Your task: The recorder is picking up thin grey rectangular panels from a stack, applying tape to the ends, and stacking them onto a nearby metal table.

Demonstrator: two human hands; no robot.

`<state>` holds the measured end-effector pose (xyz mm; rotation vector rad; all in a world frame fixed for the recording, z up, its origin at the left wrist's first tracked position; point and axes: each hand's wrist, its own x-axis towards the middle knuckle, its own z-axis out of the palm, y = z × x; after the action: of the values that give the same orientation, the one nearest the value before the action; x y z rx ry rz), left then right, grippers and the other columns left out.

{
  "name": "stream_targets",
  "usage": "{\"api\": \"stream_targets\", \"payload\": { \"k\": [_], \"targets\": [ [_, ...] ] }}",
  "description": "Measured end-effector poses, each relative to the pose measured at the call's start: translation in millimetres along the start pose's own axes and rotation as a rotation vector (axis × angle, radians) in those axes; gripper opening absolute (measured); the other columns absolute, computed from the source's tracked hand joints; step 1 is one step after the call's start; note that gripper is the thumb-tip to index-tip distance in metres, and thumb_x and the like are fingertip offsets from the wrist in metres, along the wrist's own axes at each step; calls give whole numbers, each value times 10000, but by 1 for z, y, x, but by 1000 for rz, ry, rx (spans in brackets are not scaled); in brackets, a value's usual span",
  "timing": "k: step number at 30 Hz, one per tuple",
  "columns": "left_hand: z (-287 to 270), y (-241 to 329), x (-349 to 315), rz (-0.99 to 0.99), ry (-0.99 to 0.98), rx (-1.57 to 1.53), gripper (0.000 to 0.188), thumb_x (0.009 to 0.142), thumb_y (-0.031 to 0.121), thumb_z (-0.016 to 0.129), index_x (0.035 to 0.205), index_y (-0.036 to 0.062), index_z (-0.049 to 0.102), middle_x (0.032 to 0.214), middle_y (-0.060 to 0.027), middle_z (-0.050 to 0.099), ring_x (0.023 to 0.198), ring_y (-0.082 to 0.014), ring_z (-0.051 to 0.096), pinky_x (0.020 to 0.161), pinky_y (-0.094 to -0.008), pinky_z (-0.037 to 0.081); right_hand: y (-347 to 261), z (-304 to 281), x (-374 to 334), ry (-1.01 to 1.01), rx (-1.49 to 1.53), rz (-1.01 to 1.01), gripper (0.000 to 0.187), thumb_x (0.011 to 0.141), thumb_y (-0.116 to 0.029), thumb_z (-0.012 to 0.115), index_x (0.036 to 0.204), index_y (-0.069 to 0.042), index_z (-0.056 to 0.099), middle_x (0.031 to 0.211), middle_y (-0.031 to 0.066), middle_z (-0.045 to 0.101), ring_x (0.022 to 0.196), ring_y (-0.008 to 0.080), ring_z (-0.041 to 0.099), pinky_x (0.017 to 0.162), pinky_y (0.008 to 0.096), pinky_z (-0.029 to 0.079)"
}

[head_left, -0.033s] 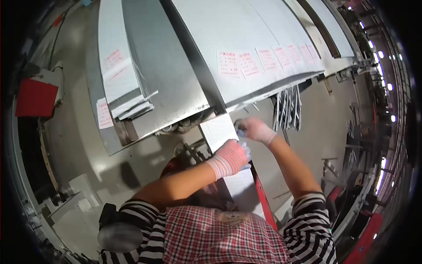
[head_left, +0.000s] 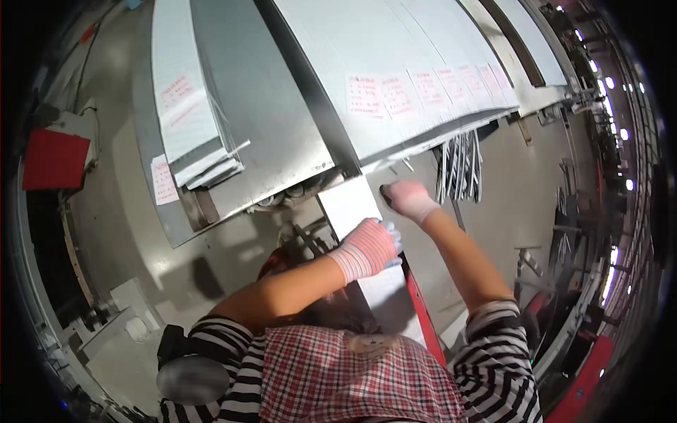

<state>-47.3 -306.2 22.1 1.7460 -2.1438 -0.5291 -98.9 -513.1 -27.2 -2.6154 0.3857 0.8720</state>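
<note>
A long white strip-shaped panel (head_left: 349, 204) runs from the bench's near edge toward my body. My left hand (head_left: 368, 248), in a pink-and-grey striped glove, lies across the panel with its fingers curled over the right edge, closed on it. Just right of the panel's far end is my right hand (head_left: 410, 200), in a pale pink glove. Its fingers are closed around a small dark object (head_left: 385, 195), mostly hidden, whose kind I cannot make out.
Wide white sheets (head_left: 395, 42) with red-printed labels cover the bench ahead. White strips (head_left: 185, 106) are stacked at the left on a grey metal surface (head_left: 261, 106). Black-and-white strips (head_left: 460, 169) hang beyond my right hand. A red bar (head_left: 423, 317) runs beside the panel.
My right hand has moved slightly farther away, widening the gap to my left hand. My left hand keeps its hold on the panel. The whole view has shifted a little.
</note>
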Motion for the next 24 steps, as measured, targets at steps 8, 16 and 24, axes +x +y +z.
{"api": "stream_targets", "payload": {
  "k": [8, 16, 24],
  "targets": [
    [5, -18, -21, 24, 240, -156, 303, 899, 437, 614, 1007, 169, 704, 1009, -22, 667, 1056, -245, 605, 833, -431, 513, -87, -4, -186, 935, 1345, 330, 483, 910, -167, 714, 1337, 9, 570, 940, 64, 648, 765, 112, 597, 652, 247, 478],
    [28, 111, -11, 551, -145, -38, 925, 623, 564, 813, 1421, 204, 513, 1380, -121, 536, 1351, -347, 422, 1182, -588, 199, -179, 264, -463, 223, 1619, 314, 462, 869, -229, 773, 1189, 79, 644, 981, 131, 721, 755, 185, 698, 610, 313, 567],
    [79, 297, 43, 558, -954, 141, 1006, 636, 337, 847, 1510, 162, 380, 1284, -189, 608, 1184, -389, 595, 922, -485, 498, -250, 393, -516, 746, 1777, 535, 498, 840, -264, 804, 1167, 77, 647, 976, 131, 719, 748, 176, 691, 611, 308, 564]
  ]
}}
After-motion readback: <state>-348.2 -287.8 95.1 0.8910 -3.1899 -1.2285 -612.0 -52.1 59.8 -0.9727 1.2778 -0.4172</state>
